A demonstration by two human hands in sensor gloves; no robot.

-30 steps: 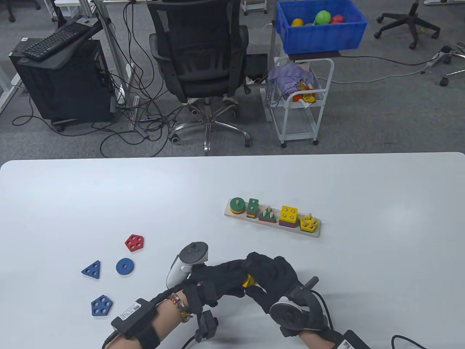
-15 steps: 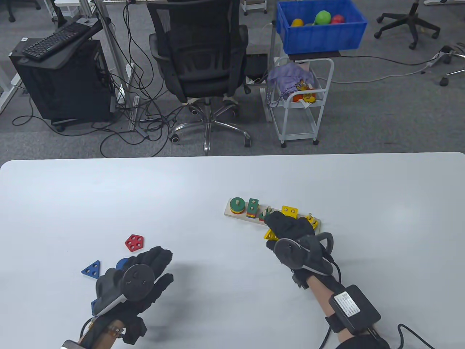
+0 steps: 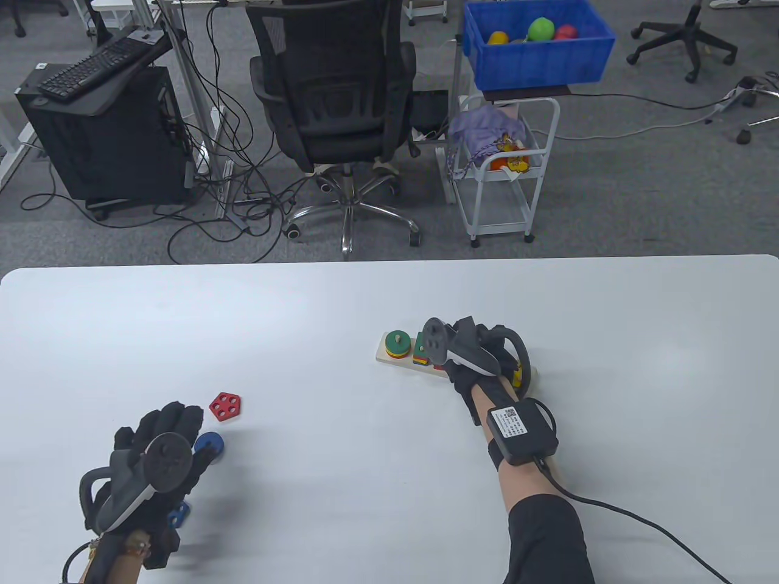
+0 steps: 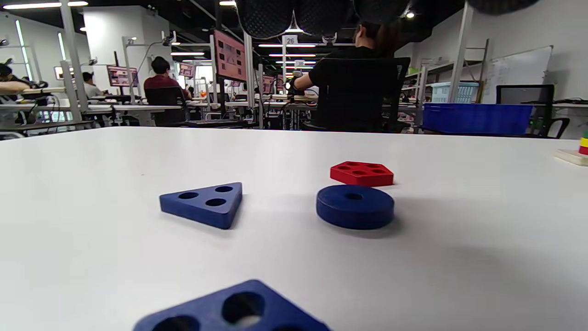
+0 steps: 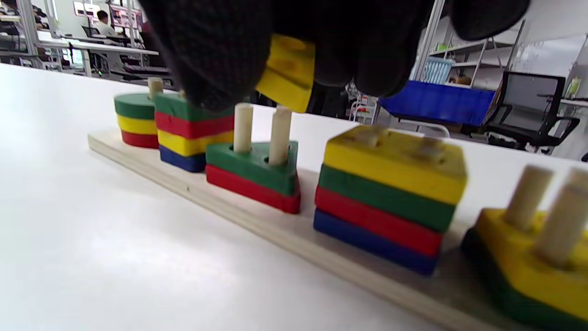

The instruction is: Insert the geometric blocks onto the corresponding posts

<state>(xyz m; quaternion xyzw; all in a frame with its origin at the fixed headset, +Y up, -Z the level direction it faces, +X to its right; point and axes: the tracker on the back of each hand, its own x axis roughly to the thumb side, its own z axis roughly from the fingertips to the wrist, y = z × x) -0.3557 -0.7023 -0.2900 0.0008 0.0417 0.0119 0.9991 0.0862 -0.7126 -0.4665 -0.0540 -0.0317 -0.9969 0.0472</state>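
While right hand (image 3: 471, 359) grips yellow triangle block (image 5: 287, 73) above triangle posts (image 5: 262, 133), left hand (image 3: 159, 453) hovers relaxed, empty, over blue blocks (image 4: 209, 204).

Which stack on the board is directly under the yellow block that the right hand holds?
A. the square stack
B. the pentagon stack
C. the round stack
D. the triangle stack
D: in the right wrist view the yellow block hangs in the fingers just above the pegs of the triangle stack, not yet on them.
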